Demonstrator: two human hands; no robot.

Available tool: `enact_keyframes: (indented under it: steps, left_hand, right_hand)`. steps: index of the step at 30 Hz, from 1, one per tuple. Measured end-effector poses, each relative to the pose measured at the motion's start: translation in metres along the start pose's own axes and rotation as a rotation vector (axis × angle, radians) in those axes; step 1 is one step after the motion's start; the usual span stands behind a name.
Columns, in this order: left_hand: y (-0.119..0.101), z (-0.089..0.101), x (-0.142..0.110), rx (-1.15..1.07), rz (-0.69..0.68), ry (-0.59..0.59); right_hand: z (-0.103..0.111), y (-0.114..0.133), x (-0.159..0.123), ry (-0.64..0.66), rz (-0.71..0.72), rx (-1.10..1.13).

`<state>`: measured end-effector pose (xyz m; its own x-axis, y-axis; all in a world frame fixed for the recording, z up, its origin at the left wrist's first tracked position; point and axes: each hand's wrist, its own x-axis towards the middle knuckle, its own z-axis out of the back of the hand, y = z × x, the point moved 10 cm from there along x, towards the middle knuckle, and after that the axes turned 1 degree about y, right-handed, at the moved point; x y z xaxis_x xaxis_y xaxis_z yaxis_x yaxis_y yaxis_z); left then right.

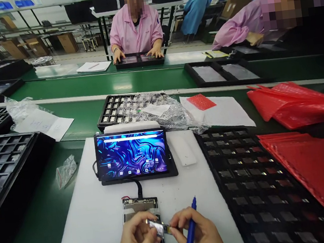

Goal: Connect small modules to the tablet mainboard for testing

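Observation:
Between the fingertips of both hands is a small silver foil-faced module (157, 228) with a dark connector end. My left hand (138, 237) pinches its silver side. My right hand (202, 232) pinches the connector end and also keeps a blue pen (191, 231) tucked between its fingers, tip up. Beneath the hands lies an opened device with an exposed circuit board (141, 206), partly hidden by them. A black ribbon cable (139, 188) runs from it toward a lit tablet (132, 154) with a blue swirl screen, propped up on the white foam mat (82, 220).
A black tray of small parts (244, 178) lies to the right, beside red bubble bags (304, 167). Another black tray (5, 162) stands left, near a small plastic bag (66, 171). Behind the tablet is a plastic-covered parts tray (110, 109). A co-worker in pink (135, 31) sits opposite.

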<state>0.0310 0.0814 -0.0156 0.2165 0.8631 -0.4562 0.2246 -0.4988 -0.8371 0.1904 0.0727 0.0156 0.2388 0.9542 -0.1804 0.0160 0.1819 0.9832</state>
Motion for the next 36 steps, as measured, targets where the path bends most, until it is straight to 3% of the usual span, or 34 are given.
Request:
enact_keyframes:
  steps: [16,24,28,36]
  left_hand:
    - [0.003,0.003,-0.001,0.017,0.0,-0.002]
    - [0.003,-0.001,-0.002,-0.032,0.015,0.016]
    - [0.006,-0.001,-0.002,-0.047,0.015,0.029]
    - [0.009,0.004,-0.002,0.058,0.007,0.014]
  right_hand:
    - [-0.001,0.0,-0.002,0.006,0.039,-0.014]
    - [-0.007,-0.001,0.001,0.142,0.094,-0.1]
    - [-0.002,-0.004,0.002,0.083,0.021,-0.079]
    - [-0.006,-0.014,0.002,0.107,-0.144,-0.03]
